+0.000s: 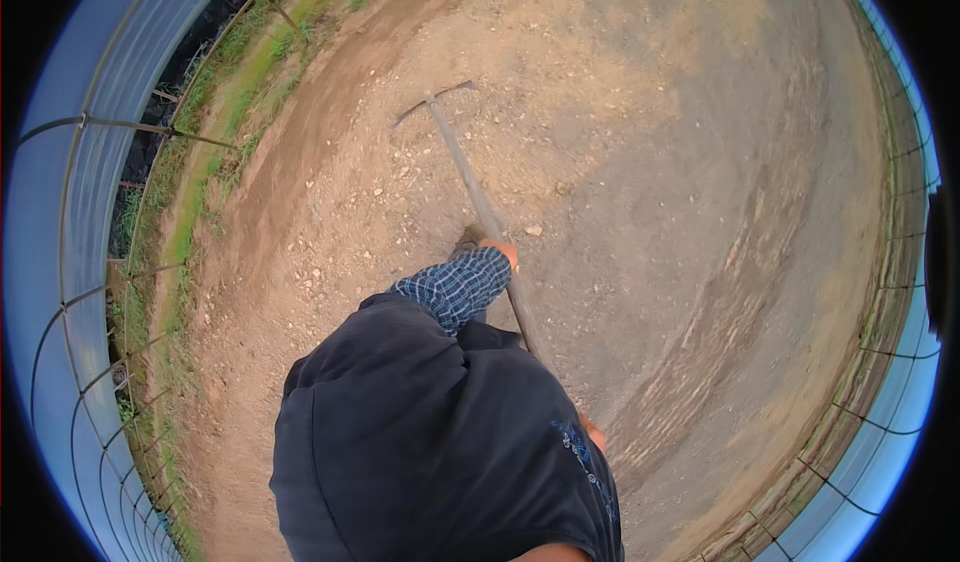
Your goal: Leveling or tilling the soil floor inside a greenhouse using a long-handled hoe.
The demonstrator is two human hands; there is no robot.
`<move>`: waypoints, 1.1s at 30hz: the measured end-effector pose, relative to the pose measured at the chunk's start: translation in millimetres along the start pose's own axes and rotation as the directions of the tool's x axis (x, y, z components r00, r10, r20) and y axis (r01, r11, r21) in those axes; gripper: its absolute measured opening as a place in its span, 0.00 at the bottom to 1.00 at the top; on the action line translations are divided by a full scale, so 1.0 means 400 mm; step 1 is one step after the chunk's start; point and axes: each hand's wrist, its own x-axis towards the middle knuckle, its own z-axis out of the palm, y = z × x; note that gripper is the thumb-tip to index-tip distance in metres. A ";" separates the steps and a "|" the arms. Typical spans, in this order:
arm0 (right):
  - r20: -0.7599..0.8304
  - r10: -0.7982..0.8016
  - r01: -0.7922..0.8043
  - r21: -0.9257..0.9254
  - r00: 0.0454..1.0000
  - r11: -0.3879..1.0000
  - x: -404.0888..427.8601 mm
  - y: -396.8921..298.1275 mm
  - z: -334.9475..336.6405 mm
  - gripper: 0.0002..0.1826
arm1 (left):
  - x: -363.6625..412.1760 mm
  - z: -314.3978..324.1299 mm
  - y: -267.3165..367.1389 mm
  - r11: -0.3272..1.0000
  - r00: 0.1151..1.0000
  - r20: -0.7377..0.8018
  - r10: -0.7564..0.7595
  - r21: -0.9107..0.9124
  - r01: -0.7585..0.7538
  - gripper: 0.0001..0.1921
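A pick mattock (463, 158) with a long wooden handle stretches away from my body. Its metal head (450, 90) rests on or just above the stony dirt, which of the two I cannot tell. One end of the head looks narrow and the other broader. My left hand (504, 251), below a blue plaid sleeve (461, 284), is wrapped around the middle of the handle. The handle's near end disappears behind my dark top (420, 442). Only a sliver of what seems to be my right hand (592, 433) shows beside the top, its fingers and grip hidden.
Loose stones (405, 164) litter the brown dirt floor (645, 262). One bigger stone (533, 230) lies right of the handle. Along the left runs a grassy strip (187, 209) beside a metal-framed plastic sheet wall (60, 187). Another framed wall (892, 397) curves along the right.
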 end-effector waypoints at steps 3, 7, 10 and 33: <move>0.012 -0.110 0.110 0.017 0.994 0.994 -0.065 0.117 -0.037 0.18 | -0.076 0.127 0.020 0.927 0.984 0.031 0.173 0.332 -0.173 0.14; -0.030 -0.082 0.084 0.082 0.996 0.993 -0.198 0.190 -0.110 0.15 | -0.193 0.254 0.096 0.938 0.954 0.073 0.292 0.176 -0.300 0.12; -0.147 -0.150 0.137 -0.095 0.978 0.986 -0.252 0.276 -0.152 0.16 | -0.167 0.420 0.086 0.923 0.991 0.081 0.108 -0.379 -0.069 0.11; 0.173 -0.430 0.444 -0.056 0.886 0.894 0.117 -0.450 0.158 0.19 | 0.133 -0.310 -0.510 0.999 0.999 -0.034 -0.035 0.040 0.036 0.20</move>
